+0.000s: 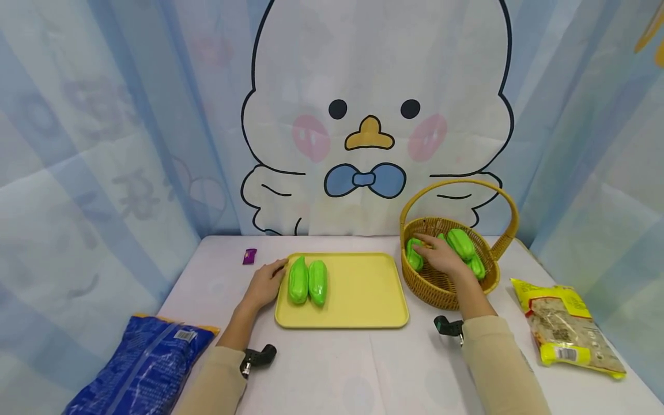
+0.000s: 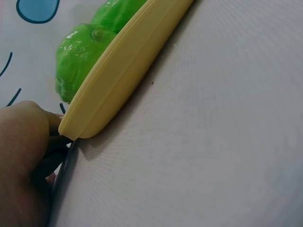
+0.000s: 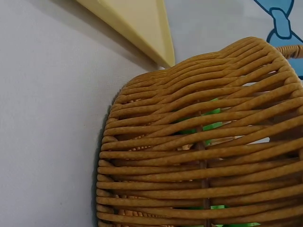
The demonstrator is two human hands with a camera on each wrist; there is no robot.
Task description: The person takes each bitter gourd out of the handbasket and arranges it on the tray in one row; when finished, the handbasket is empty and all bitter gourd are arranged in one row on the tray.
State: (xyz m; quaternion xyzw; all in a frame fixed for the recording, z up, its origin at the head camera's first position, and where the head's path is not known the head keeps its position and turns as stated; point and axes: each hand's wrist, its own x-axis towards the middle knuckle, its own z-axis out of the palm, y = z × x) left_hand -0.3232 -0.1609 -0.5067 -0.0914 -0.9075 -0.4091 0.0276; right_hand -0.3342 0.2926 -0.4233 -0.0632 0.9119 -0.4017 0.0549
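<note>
My left hand [image 1: 266, 283] lies at the left edge of a yellow tray [image 1: 363, 291], its fingers loosely bent against the rim; the left wrist view shows the hand [image 2: 26, 161] beside the tray end [image 2: 102, 97]. Two green vegetable-like pieces, one [image 1: 298, 281] and another [image 1: 318, 282], lie side by side on the tray's left part. My right hand [image 1: 440, 253] reaches into a wicker basket [image 1: 433, 294], fingers extended and spread over a green piece [image 1: 414, 255] at the basket's left side. Whether they grip it is hidden; the basket wall [image 3: 203, 161] blocks the right wrist view.
More green pieces [image 1: 460, 244] lie in the basket's right side, under its tall arched handle [image 1: 461, 181]. A small purple packet [image 1: 249, 256] is behind my left hand. A blue bag [image 1: 145, 363] lies at front left, a yellow clear-fronted bag [image 1: 568, 325] at right.
</note>
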